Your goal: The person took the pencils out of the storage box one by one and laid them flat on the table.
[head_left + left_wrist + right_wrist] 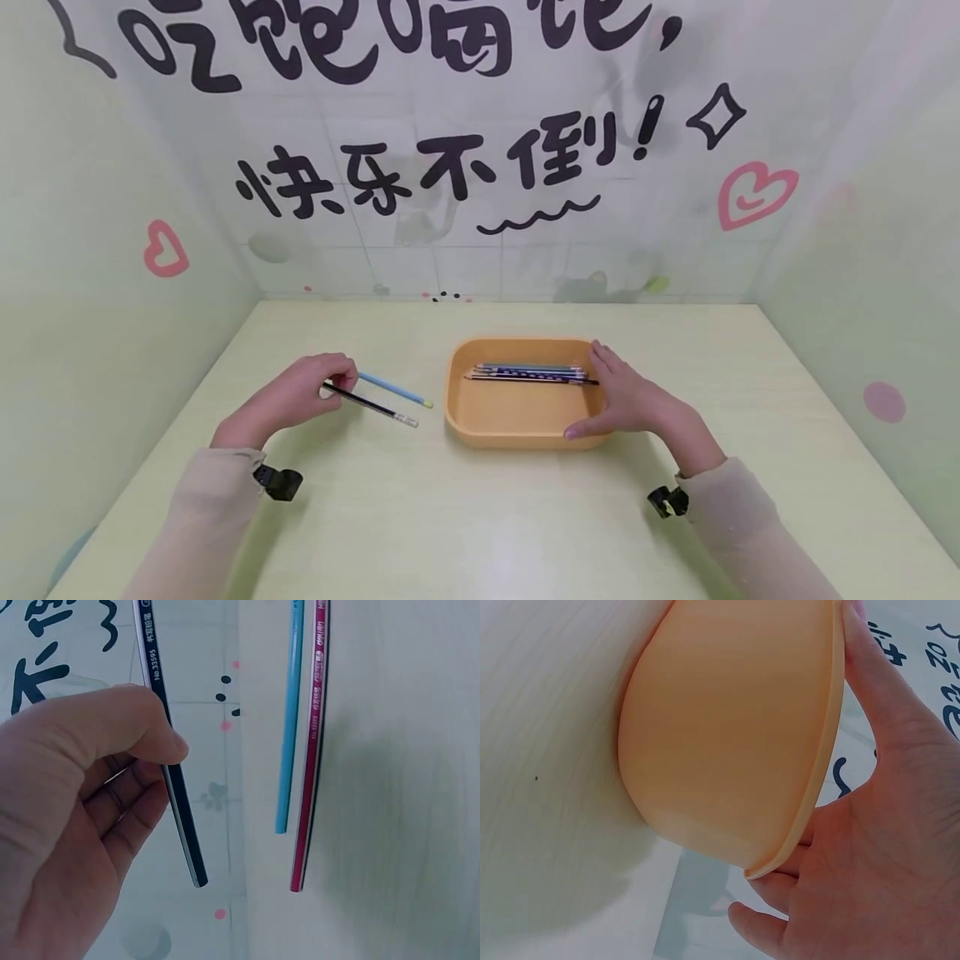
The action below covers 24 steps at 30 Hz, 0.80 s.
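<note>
My left hand [303,392] pinches a black pencil [180,802] between thumb and fingers; its white eraser end points right in the head view. Beside it on the table lies a light blue pencil [393,389] with a yellowish end. The left wrist view also shows a dark red pencil [311,765] next to the blue one; in the head view I cannot make it out. At the right end of an orange box [510,438], my right hand [633,400] holds the rim, thumb on the near side and fingers toward the far corner. Several pencils [528,374] lie together inside the box.
The pale wooden table [480,517] is enclosed by a printed back wall [420,271] and two side walls, at left and right. Each wrist carries a small black camera, one at the left [279,482] and one at the right [667,502].
</note>
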{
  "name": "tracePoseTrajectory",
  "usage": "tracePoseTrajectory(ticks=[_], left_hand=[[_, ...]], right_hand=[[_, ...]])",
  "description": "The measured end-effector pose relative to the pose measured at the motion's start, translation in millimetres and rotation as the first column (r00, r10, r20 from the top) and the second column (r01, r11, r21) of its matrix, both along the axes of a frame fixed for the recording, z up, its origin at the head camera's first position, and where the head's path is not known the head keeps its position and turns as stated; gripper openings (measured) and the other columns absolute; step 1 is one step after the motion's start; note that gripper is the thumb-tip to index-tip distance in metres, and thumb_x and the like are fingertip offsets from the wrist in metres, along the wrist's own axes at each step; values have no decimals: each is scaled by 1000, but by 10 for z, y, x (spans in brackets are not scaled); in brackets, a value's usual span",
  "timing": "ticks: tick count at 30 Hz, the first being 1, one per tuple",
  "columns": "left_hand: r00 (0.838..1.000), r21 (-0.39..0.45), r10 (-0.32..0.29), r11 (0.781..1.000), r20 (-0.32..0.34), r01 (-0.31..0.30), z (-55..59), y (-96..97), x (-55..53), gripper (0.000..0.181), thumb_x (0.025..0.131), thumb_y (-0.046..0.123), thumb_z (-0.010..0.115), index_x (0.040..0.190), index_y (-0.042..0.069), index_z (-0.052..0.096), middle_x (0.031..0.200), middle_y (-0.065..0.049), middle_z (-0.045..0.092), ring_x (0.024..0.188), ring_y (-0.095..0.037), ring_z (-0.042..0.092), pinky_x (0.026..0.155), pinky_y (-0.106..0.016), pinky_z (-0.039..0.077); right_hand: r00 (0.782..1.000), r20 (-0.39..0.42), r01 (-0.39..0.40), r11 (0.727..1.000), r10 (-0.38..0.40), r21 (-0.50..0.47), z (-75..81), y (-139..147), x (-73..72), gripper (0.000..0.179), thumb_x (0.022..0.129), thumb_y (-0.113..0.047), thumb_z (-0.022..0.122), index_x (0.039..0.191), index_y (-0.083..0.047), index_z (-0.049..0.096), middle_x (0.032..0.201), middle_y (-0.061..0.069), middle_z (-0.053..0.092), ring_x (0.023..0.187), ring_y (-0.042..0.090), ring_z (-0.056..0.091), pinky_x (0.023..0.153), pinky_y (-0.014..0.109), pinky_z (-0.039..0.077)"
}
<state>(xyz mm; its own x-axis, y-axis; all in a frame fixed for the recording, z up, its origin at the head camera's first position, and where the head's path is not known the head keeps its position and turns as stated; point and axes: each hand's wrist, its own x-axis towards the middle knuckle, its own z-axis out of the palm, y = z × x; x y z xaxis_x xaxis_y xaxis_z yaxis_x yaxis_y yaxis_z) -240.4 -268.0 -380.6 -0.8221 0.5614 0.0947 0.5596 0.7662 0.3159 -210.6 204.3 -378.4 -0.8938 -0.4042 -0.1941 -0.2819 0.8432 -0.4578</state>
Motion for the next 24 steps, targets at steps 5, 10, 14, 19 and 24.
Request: tracePoseTrajectory(ticks=[5,10,14,19,24], left_hand=[[998,-44,15,999,56,-13,-109,-47,-10,30,75,-9,65,81,18,53,81,6,54,79,-10,49,73,-28,45],[987,-59,64,997,149,-56,-202,-80,5,31,78,-9,67,80,19,55,82,5,57,80,-12,51,72,-28,44],[980,-79,84,994,180,-70,-275,-108,10,32,78,-11,66,80,19,57,81,6,55,81,-13,50,72,-28,42],[980,-90,81,994,183,-65,-346,-146,13,34,72,-14,63,79,19,54,78,6,50,79,-12,46,70,-26,38],[980,-105,70,993,188,-51,-388,-158,5,35,69,-14,62,77,18,51,75,6,45,77,-13,44,70,-27,35]], right_hand=[[1000,2,3,1000,-3,4,2,1,-4,131,71,-62,80,154,11,10,164,29,3,151,49,8,119,63,19],[1000,7,0,1000,0,6,-3,0,-5,131,71,-62,80,154,10,10,164,28,2,152,48,7,119,63,19],[1000,11,-4,1000,4,3,-8,-7,-11,131,71,-62,80,155,10,9,164,28,2,152,48,7,120,63,19],[1000,11,2,1000,-2,19,-2,-8,-25,132,71,-63,80,155,9,8,165,27,2,152,47,7,120,62,18],[1000,20,12,1000,-12,26,-3,7,-22,132,71,-63,79,156,8,7,165,26,2,152,47,7,120,62,18]])
